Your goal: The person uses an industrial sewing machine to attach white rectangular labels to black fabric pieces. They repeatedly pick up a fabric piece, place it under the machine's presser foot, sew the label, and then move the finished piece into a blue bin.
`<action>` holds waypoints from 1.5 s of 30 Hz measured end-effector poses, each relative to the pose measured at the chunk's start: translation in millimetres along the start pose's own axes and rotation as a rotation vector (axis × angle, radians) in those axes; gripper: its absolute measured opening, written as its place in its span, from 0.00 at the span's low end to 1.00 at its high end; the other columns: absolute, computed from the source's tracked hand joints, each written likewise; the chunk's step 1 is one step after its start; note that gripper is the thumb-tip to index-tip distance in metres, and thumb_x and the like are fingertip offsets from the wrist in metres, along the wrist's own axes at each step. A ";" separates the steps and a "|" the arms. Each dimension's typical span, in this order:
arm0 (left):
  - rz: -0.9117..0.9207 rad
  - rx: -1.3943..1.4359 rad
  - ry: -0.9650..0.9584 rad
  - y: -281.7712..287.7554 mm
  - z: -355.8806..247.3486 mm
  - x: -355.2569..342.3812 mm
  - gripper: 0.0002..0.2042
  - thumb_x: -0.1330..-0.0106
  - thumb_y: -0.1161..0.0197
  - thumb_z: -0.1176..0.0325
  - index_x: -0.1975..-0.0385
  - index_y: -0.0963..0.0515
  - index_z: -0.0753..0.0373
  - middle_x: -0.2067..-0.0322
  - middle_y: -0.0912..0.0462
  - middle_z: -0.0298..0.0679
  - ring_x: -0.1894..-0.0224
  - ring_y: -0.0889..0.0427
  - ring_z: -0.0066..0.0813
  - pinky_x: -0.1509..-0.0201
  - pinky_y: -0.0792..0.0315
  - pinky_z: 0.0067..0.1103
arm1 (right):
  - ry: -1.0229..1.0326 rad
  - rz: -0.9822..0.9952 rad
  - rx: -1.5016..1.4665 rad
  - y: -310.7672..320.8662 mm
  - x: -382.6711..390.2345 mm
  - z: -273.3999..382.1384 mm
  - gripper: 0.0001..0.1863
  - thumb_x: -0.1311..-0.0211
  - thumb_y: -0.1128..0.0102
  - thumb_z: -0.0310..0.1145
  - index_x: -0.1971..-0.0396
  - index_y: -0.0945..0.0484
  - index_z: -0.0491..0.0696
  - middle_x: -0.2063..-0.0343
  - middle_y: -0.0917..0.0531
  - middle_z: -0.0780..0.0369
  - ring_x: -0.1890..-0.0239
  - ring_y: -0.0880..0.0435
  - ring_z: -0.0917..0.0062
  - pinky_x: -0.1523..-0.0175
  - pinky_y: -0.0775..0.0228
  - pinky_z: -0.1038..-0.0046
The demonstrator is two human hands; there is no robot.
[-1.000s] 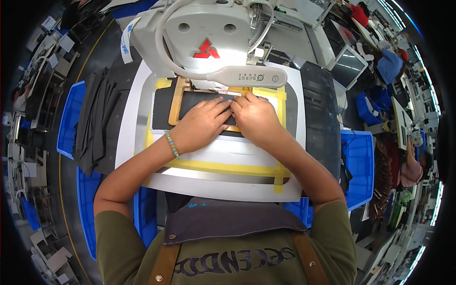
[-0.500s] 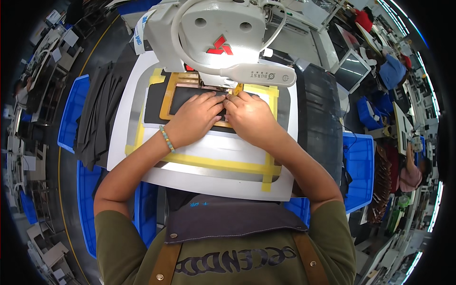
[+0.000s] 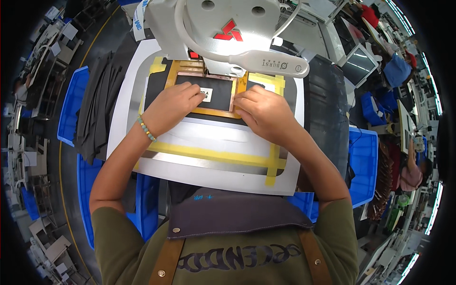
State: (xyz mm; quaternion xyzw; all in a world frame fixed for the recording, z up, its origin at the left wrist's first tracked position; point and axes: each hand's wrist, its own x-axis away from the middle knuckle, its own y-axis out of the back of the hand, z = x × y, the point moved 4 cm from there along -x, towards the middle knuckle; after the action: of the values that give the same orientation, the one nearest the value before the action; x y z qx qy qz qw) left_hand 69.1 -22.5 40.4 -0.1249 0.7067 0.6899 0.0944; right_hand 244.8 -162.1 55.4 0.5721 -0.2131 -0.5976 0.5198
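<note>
A small white label with dark print lies on black fabric inside a yellow-brown rectangular clamp frame, under the head of a white sewing machine. My left hand reaches over the frame's left side, its fingers bent and pressed together at the label's left edge, partly covering it. My right hand is closed at the frame's right bar, fingertips and thumb against the inner edge. Whether anything is pinched there is hidden. A beaded bracelet circles my left wrist.
Beneath the frame lies a white sheet edged with yellow tape. Dark fabric pieces hang over a blue bin at left. Another blue bin stands at right. Other people work farther right.
My hands, together at the middle of the frame before, have parted to left and right. The white label between them now shows. The view has shifted slightly.
</note>
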 end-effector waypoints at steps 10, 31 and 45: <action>0.025 0.177 0.031 -5.4 0.2 5.1 0.16 0.36 0.32 0.67 0.48 0.18 0.60 0.42 0.21 0.38 0.36 0.26 0.43 0.34 0.31 0.36 | 0.127 0.028 -0.002 -26.1 13.9 13.9 0.13 0.43 0.38 0.25 0.57 0.17 0.44 0.60 0.14 0.62 0.57 0.18 0.73 0.54 0.26 0.71; 0.138 0.271 -0.007 -16.2 3.1 2.6 0.20 0.34 0.33 0.61 0.42 0.18 0.52 0.31 0.28 0.38 0.28 0.35 0.48 0.27 0.39 0.41 | 0.095 0.047 0.053 -34.1 11.9 22.7 0.15 0.42 0.41 0.26 0.53 0.19 0.42 0.53 0.15 0.59 0.54 0.20 0.72 0.55 0.29 0.72; 0.092 0.263 0.090 -21.7 21.8 -9.3 0.18 0.30 0.37 0.62 0.42 0.18 0.52 0.38 0.22 0.42 0.39 0.28 0.48 0.30 0.37 0.37 | 0.039 0.063 0.126 -45.4 -0.4 8.4 0.20 0.43 0.31 0.32 0.50 0.19 0.44 0.47 0.16 0.59 0.48 0.20 0.71 0.48 0.28 0.67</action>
State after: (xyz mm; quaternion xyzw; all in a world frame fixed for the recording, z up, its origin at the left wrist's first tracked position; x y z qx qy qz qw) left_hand 83.7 -0.7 22.0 -0.1096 0.7996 0.5886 0.0468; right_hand 220.0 -147.9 19.2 0.6083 -0.2579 -0.5551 0.5054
